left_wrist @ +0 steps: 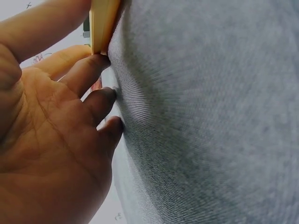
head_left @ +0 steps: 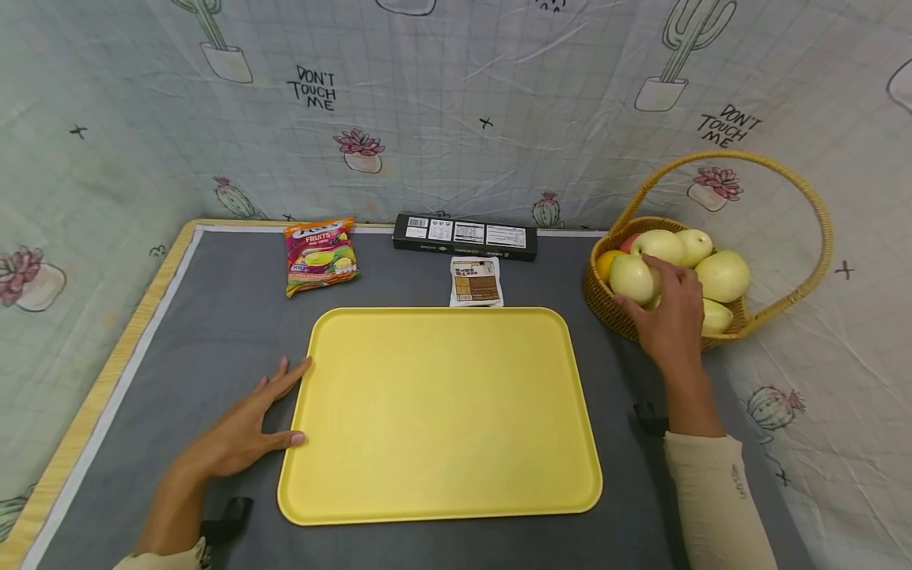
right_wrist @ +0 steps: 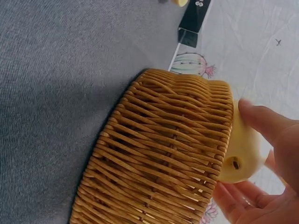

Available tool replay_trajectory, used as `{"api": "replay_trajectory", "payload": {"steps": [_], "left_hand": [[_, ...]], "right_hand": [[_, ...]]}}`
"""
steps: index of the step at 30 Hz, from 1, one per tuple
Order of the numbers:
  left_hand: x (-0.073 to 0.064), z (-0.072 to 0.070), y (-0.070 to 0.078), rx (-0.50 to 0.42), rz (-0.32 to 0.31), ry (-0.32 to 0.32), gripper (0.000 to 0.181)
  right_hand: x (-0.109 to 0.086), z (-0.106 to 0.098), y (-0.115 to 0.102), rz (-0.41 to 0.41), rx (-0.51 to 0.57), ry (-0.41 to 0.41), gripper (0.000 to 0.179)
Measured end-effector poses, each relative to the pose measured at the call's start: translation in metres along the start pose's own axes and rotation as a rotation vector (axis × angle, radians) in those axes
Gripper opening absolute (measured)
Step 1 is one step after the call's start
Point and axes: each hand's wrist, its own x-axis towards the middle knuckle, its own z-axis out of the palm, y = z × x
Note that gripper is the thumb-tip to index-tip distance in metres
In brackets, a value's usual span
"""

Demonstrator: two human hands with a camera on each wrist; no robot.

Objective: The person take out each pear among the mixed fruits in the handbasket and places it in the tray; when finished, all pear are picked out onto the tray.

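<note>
Pale yellow-green pear [head_left: 631, 277], smooth, lying in the wicker basket [head_left: 606, 305] under the right hand [head_left: 670, 321], whose curled fingers grip it. Left hand [head_left: 245, 427] lies flat, fingers straight, touching the yellow tray [head_left: 442, 412] on the worktop [head_left: 214, 317].

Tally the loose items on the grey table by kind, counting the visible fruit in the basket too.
Pale yellow-green pears in the wicker basket: 5 visible
Orange fruit: 1
Reddish fruit, mostly hidden: 1
Colourful fruit-candy bag: 1
Long black box: 1
Small brown-and-white packet: 1
Yellow plastic tray: 1
Wicker basket: 1
Total: 12
</note>
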Motion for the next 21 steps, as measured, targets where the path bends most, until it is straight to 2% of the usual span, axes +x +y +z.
{"api": "replay_trajectory", "payload": {"steps": [9, 15, 21], "left_hand": [[0.000, 0.002, 0.006, 0.023, -0.041, -0.016, 0.115], [0.000, 0.002, 0.009, 0.069, -0.059, -0.012, 0.116], [0.000, 0.001, 0.011, 0.102, -0.072, -0.015, 0.117]], "right_hand": [[-0.003, -0.003, -0.010, -0.019, 0.049, 0.054, 0.075], [-0.011, -0.005, -0.033, -0.069, 0.106, 0.043, 0.076], [-0.023, -0.002, -0.054, -0.062, 0.145, -0.011, 0.075]]}}
